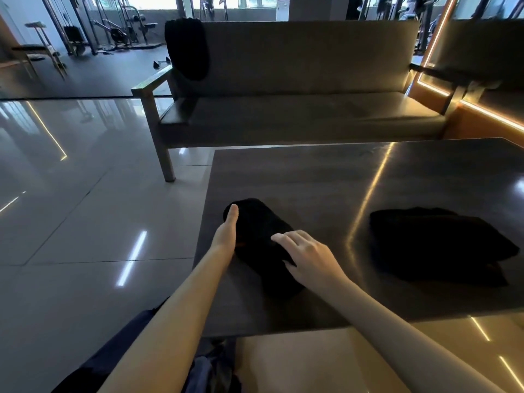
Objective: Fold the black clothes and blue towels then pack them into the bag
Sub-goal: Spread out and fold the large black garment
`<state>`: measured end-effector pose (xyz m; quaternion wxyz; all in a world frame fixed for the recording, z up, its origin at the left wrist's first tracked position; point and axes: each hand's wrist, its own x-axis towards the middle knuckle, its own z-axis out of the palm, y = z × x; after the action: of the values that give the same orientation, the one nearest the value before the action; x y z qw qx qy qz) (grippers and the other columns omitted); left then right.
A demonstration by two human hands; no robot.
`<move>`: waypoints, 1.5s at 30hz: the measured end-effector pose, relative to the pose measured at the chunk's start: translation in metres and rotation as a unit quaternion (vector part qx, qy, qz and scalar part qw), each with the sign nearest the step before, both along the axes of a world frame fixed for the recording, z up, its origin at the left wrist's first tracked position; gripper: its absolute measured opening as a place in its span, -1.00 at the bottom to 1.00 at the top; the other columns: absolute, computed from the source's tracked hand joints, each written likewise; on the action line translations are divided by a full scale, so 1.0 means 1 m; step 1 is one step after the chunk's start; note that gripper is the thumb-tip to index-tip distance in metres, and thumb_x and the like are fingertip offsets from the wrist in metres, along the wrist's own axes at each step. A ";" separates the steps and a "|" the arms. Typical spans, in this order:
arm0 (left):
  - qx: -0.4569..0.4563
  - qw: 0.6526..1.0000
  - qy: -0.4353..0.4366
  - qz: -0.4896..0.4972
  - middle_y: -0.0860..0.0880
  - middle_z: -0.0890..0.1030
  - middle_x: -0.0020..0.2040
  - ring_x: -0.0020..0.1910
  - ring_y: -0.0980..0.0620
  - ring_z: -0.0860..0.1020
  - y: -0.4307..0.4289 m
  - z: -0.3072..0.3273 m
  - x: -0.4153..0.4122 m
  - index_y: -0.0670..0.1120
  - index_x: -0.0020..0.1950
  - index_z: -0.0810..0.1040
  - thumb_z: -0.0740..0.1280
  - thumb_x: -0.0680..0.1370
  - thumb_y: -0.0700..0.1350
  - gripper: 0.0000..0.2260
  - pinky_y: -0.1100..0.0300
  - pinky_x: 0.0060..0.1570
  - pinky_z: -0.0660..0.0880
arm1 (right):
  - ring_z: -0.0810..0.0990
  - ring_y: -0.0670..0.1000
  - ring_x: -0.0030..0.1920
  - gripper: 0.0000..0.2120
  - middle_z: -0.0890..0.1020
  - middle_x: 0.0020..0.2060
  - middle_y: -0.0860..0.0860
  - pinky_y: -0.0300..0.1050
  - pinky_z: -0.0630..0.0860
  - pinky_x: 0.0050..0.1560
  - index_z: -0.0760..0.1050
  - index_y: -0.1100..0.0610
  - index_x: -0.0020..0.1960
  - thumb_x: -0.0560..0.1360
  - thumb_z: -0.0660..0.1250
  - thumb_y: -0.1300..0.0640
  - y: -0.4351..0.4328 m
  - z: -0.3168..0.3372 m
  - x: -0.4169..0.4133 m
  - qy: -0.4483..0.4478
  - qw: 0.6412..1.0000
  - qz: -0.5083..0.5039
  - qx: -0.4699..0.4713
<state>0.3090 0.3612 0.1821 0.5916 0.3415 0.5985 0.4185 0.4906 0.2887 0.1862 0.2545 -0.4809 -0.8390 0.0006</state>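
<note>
Fingers (280,238) extended and gripping nothing, the left hand (226,236) and right hand (310,258) press a folded black garment (255,222) near the left edge of the table (326,180), apparently finishing its fold; lifting it toward an unseen bag seems next.

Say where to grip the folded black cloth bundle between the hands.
Probably across its narrow middle, from both long sides: the folded black cloth bundle lies elongated, far-left to near-right. The left hand lies flat along one side, the right hand rests on the other.
</note>
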 end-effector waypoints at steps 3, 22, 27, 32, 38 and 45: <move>-0.014 0.996 0.079 0.028 -0.19 0.42 0.37 0.34 -0.17 0.41 0.012 0.003 0.005 -0.25 0.44 0.30 0.26 0.49 0.28 -0.26 0.02 0.28 0.34 | 0.49 0.08 0.26 -0.49 0.52 0.25 0.06 -0.04 0.60 -0.01 0.49 0.14 0.24 0.31 0.50 0.24 -0.003 -0.009 0.001 0.037 0.998 -0.037 -0.046; 0.083 0.887 0.454 -0.033 -0.19 0.34 0.37 0.32 -0.20 0.36 0.013 -0.015 -0.014 -0.12 0.48 0.15 0.27 0.52 -0.13 -0.44 -0.11 0.28 0.35 | 0.37 -0.05 0.36 -0.59 0.59 0.19 -0.12 0.30 0.18 0.37 0.55 -0.02 0.19 0.44 0.21 -0.17 -0.022 -0.040 0.009 -0.025 0.999 -0.004 -0.021; 0.237 0.727 0.626 -0.156 -0.01 0.05 0.55 0.51 -0.08 0.06 0.011 -0.013 0.003 0.09 0.53 0.07 0.12 0.62 0.06 -0.51 -0.16 0.41 0.09 | 0.38 0.02 0.39 -0.64 0.57 0.24 -0.09 0.37 0.18 0.32 0.59 -0.02 0.13 0.52 0.14 -0.15 -0.020 -0.043 0.004 -0.020 0.999 -0.036 -0.017; 0.118 0.718 0.652 -0.214 -0.05 0.30 0.45 0.40 -0.13 0.25 0.009 -0.026 0.002 0.02 0.46 0.28 -0.03 0.63 0.17 -0.55 -0.12 0.26 0.27 | 0.39 0.07 0.39 -0.65 0.55 0.27 -0.09 0.38 0.20 0.29 0.60 -0.08 0.13 0.48 0.13 -0.06 -0.018 -0.044 0.010 -0.063 0.995 -0.073 -0.013; 0.085 0.674 0.713 -0.172 -0.17 0.34 0.32 0.31 -0.16 0.29 -0.022 -0.023 0.013 -0.14 0.35 0.36 -0.05 0.64 0.13 -0.54 -0.08 0.22 0.27 | 0.30 -0.06 0.42 -0.53 0.53 0.27 -0.16 0.15 0.00 0.44 0.64 -0.02 0.07 0.52 -0.01 -0.12 -0.007 -0.035 0.028 0.032 0.987 -0.143 -0.058; 0.198 0.689 0.634 -0.290 0.08 -0.07 0.57 0.54 0.00 -0.15 0.000 -0.027 0.027 0.09 0.56 -0.05 -0.10 0.64 0.16 -0.51 -0.12 0.47 -0.20 | -0.08 0.08 0.54 -0.52 0.02 0.55 -0.02 0.29 -0.13 0.44 0.10 -0.09 0.53 0.63 0.05 -0.08 0.021 -0.016 -0.003 -0.001 0.947 -0.267 -0.181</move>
<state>0.3364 0.3612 0.1553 0.0823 0.7911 0.6058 0.0192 0.4872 0.3099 0.1704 0.1531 -0.7253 -0.6659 0.0843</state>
